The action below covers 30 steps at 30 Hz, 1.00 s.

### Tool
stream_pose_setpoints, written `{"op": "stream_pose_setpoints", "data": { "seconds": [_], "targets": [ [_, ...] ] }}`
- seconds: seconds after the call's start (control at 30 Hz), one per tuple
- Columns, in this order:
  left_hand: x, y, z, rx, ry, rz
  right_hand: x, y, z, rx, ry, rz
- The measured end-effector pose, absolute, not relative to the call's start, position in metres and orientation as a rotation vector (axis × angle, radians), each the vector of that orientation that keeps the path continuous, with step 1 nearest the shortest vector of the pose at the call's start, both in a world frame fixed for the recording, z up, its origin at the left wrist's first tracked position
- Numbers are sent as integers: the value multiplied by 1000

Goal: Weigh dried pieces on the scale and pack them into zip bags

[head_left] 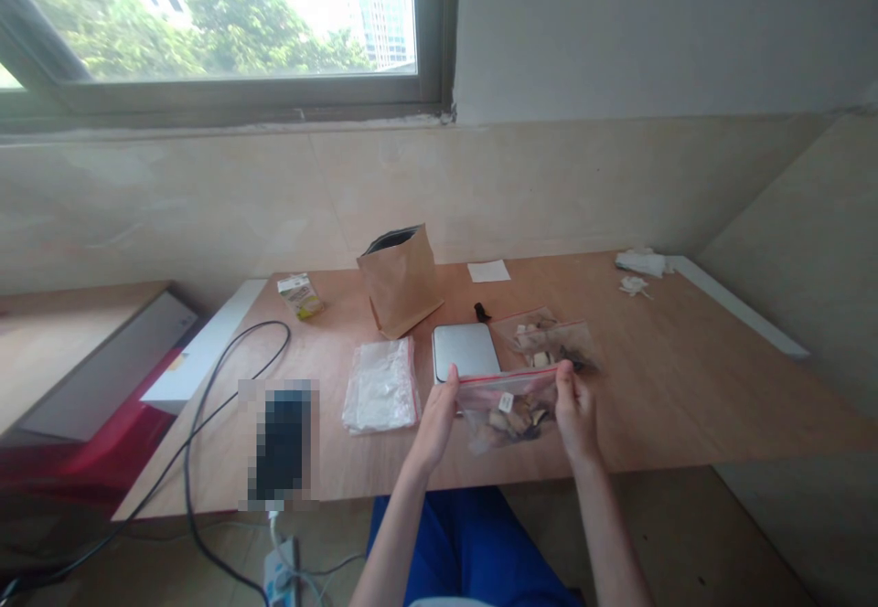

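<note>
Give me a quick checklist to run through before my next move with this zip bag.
Both hands on the zip bag: ok, left hand and right hand hold its two ends.
Zip seal shut: cannot tell from this view.
Pieces inside: ok, gathered at the bag's bottom.
Second zip bag: ok, lying on the wooden table beside the flat silver device.
Kraft paper bag: ok, upright with its mouth open.
</note>
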<state>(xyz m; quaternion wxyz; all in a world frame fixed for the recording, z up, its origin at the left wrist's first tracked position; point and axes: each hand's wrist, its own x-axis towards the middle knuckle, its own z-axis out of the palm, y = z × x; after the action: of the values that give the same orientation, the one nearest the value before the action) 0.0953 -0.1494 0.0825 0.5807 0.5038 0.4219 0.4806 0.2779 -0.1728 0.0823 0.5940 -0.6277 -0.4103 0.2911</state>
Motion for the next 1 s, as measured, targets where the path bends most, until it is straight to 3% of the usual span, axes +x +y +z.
{"op": "stream_pose_setpoints", "data": {
  "seconds": [0.13, 0.37, 0.6, 0.67, 0.8, 1.0],
  "targets": [
    [89, -139, 89, 1021, 852, 952, 322, -167, 70, -1598, -682, 563],
    [31, -94, 63, 1140, 1464, 1534, 409, -146, 42, -1917, -668, 319],
    [4, -27, 19, 1383, 1793, 1477, 384, -117, 40, -1891, -1017, -405],
    [2, -9, 13, 1401, 1794, 1413, 360, -98, 48, -1812, -1233, -347],
    [0, 10, 7, 1581, 1744, 1204, 314, -49, 53, -1603, -1778, 106],
    [-3, 5, -2, 1701, 1762, 1140, 286, -1, 36, -1569, -1907, 371]
  ]
}}
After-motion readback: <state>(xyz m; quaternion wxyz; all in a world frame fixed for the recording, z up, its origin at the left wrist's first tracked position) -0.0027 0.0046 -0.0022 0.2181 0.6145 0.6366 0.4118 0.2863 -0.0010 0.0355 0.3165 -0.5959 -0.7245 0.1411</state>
